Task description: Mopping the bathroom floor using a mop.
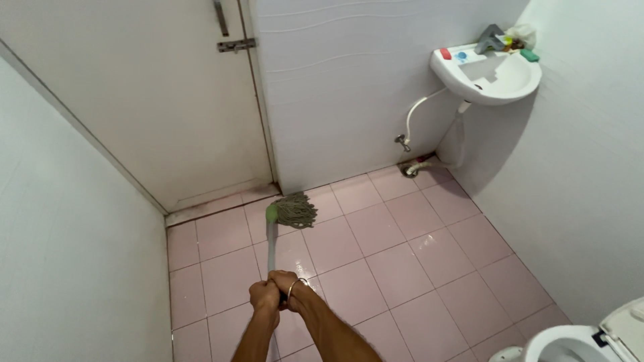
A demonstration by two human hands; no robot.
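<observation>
Both fists are stacked on the mop handle (271, 251): left hand (264, 295) wrapped tight around it, right hand (285, 284) clamped just beside, bangle on the wrist. The stringy mop head (294, 209) sits on the pink floor tiles (402, 268) by the door (161, 100). Sink (493, 79) far right, toilet (577, 342) in the corner.

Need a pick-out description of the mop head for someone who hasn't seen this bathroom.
Start at the white door on the far wall and drop to its right bottom corner, where the pink tiled floor meets the threshold. The mop head lies there, at the far end of the handle gripped by both the left hand and right hand. It is the only grey stringy bundle, capped with a green socket.
</observation>
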